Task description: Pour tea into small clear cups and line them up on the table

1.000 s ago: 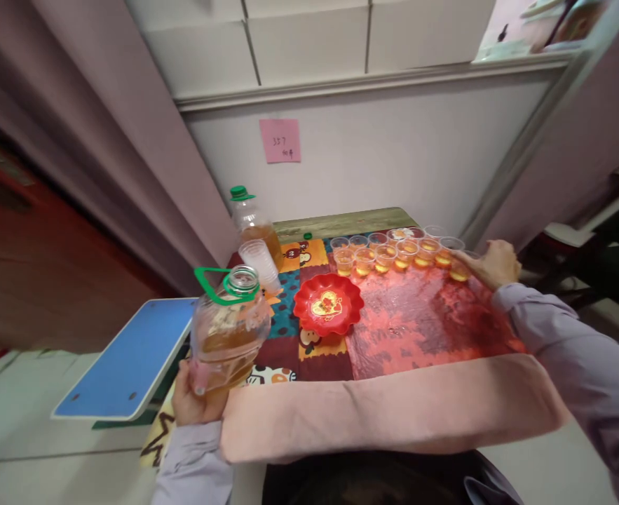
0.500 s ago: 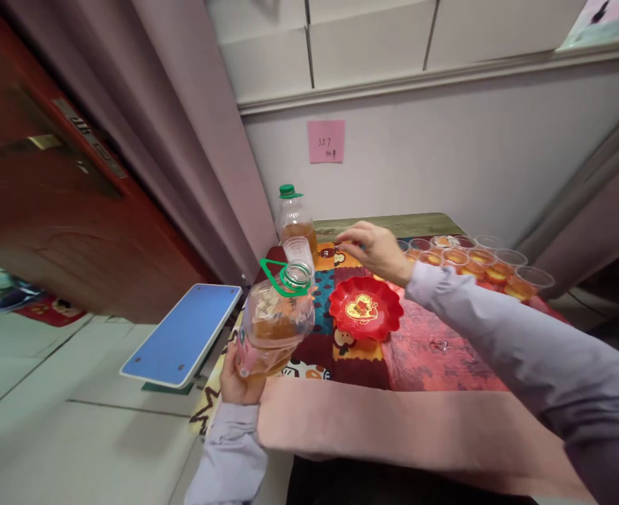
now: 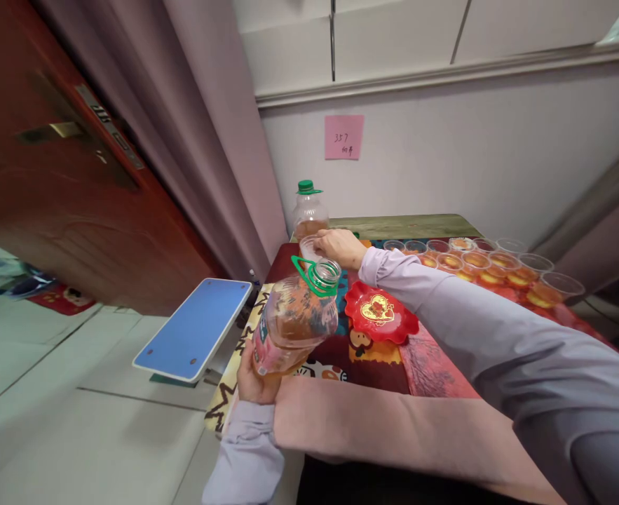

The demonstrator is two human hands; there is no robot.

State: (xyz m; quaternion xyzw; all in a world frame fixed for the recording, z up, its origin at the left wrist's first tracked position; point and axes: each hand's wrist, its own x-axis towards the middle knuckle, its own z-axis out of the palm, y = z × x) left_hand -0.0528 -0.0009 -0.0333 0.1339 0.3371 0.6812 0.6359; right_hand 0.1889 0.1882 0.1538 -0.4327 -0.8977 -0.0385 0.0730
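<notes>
My left hand (image 3: 259, 377) clasping the uncapped jug (image 3: 294, 319) low down, at the near left edge of the counter (image 3: 419, 226), my right hand (image 3: 339, 247) at the clear cups (image 3: 307, 247) by the capped jug (image 3: 309, 210), perhaps pinching, I can't quite tell.

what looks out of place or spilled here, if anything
The open bottle leans, uncapped, in the left hand, unlike the upright capped bottle behind it. No spill is discernible, though the right sleeve hides part of the table.
</notes>
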